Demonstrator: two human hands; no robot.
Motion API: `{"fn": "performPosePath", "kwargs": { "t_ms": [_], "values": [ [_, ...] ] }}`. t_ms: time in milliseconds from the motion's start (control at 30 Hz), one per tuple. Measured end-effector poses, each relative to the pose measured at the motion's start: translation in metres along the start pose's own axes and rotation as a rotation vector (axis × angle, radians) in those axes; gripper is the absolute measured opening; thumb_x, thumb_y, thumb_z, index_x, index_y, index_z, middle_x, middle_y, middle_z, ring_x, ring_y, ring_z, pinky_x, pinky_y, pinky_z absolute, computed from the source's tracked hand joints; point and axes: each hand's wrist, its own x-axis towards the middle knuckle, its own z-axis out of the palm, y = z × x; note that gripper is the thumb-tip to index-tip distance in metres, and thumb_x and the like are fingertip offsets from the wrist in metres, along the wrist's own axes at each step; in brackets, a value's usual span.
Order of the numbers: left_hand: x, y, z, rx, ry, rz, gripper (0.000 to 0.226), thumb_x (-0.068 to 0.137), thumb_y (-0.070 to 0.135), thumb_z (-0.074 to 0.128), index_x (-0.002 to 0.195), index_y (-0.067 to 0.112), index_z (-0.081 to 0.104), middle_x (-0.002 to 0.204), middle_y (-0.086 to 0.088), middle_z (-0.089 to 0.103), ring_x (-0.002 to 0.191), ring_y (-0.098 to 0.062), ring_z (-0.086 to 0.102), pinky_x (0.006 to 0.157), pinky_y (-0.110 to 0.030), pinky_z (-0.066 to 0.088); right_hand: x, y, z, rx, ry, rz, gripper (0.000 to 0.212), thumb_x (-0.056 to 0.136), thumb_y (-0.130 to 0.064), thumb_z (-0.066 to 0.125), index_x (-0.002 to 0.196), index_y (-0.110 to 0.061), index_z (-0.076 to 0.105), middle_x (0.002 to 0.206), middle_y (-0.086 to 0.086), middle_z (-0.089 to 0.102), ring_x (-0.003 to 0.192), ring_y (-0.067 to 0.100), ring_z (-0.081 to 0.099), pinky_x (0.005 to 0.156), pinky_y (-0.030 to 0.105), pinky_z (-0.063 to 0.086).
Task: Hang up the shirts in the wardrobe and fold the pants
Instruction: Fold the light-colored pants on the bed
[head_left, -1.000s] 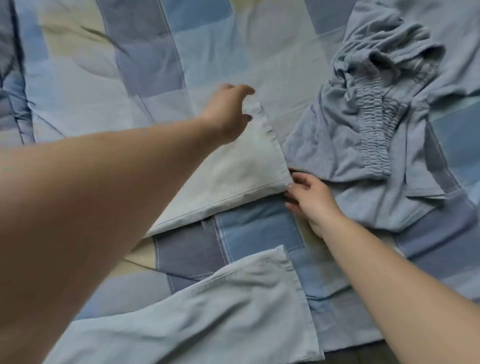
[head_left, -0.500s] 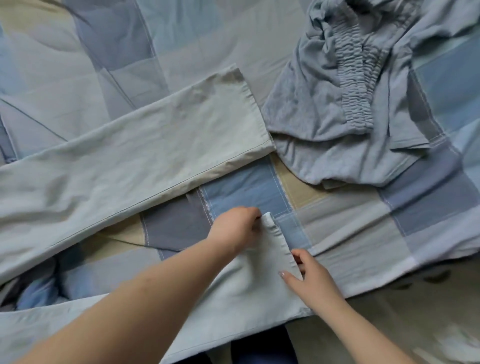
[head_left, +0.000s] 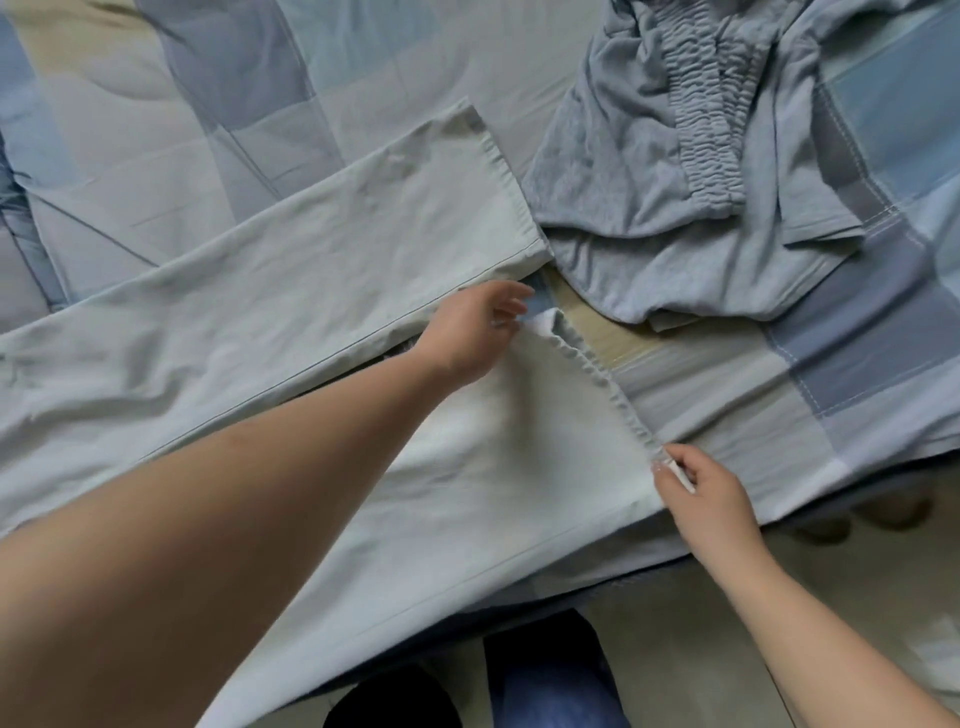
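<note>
Patchwork bedspread underneath, pale pants spread across it, near leg reaching the bed's front edge. Grey garment bunched toward the far right corner. Left hand and right hand each pinch a hem corner.

The pants lie spread across the bed, one leg behind, the other nearer the bed's front edge. The gathered-waist garment lies crumpled to the right, just beside the far leg's hem.
</note>
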Motion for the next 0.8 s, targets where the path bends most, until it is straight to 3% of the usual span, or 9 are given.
{"fn": "performPosePath", "kwargs": {
  "t_ms": [100,233,300,367,433,633,800],
  "values": [
    [-0.013,-0.014,-0.009,-0.088,0.000,-0.140,0.040,0.089,0.005,0.061,0.128,0.011,0.056,0.122,-0.007,0.062,0.110,-0.018,0.059,0.101,-0.029,0.044,-0.010,0.016,0.011,0.114,0.028,0.110,0.017,0.092,-0.008,0.057,0.109,-0.011,0.058,0.085,-0.004,0.065,0.066,0.011,0.057,0.051,0.012,0.047],
    [-0.074,-0.059,-0.029,-0.184,0.051,-0.309,0.033,0.090,0.006,0.059,0.122,0.012,0.060,0.113,-0.003,0.064,0.096,-0.010,0.060,0.075,-0.010,0.047,-0.031,0.022,0.029,0.418,0.186,0.269,0.030,0.090,-0.007,0.060,0.114,-0.016,0.043,0.083,0.002,0.060,0.054,0.009,0.057,0.044,0.013,0.048],
    [-0.118,-0.088,-0.035,-0.276,0.083,-0.432,0.029,0.091,0.006,0.059,0.120,0.012,0.060,0.112,-0.005,0.065,0.091,-0.011,0.060,0.075,-0.015,0.046,-0.045,0.021,0.045,0.539,0.216,0.360,0.019,0.091,-0.010,0.060,0.104,-0.018,0.048,0.076,0.002,0.057,0.046,0.001,0.054,0.040,0.014,0.045],
    [-0.168,-0.120,-0.039,-0.391,0.126,-0.578,0.027,0.092,0.006,0.059,0.118,0.013,0.060,0.113,-0.007,0.066,0.087,-0.015,0.060,0.077,-0.027,0.046,-0.064,0.019,0.068,0.638,0.162,0.460,0.012,0.092,-0.014,0.059,0.086,-0.020,0.051,0.072,-0.001,0.053,0.043,-0.001,0.052,0.038,0.013,0.041],
    [-0.217,-0.149,-0.042,-0.449,0.172,-0.697,0.026,0.092,0.007,0.059,0.118,0.012,0.061,0.110,-0.007,0.066,0.083,-0.015,0.061,0.073,-0.028,0.048,-0.085,0.017,0.097,0.705,0.073,0.538,0.017,0.093,-0.017,0.059,0.080,-0.020,0.047,0.071,-0.001,0.049,0.050,0.004,0.051,0.036,0.012,0.037],
    [-0.341,-0.220,-0.042,-0.694,0.304,-0.926,0.020,0.094,0.016,0.058,0.114,0.015,0.062,0.106,-0.003,0.069,0.095,-0.012,0.066,0.073,-0.023,0.048,-0.149,-0.006,0.219,0.670,-0.147,0.706,0.017,0.089,-0.020,0.065,0.094,-0.014,0.051,0.080,0.001,0.047,0.060,0.009,0.046,0.033,0.015,0.031],
    [-0.402,-0.257,-0.046,-0.961,0.420,-0.955,0.010,0.096,0.013,0.053,0.101,0.016,0.062,0.098,-0.002,0.068,0.084,-0.012,0.063,0.072,-0.022,0.051,-0.219,-0.022,0.328,0.736,-0.262,0.802,0.015,0.088,-0.021,0.066,0.096,-0.014,0.054,0.073,-0.001,0.042,0.050,0.005,0.041,0.031,0.014,0.025]
  ]
}}
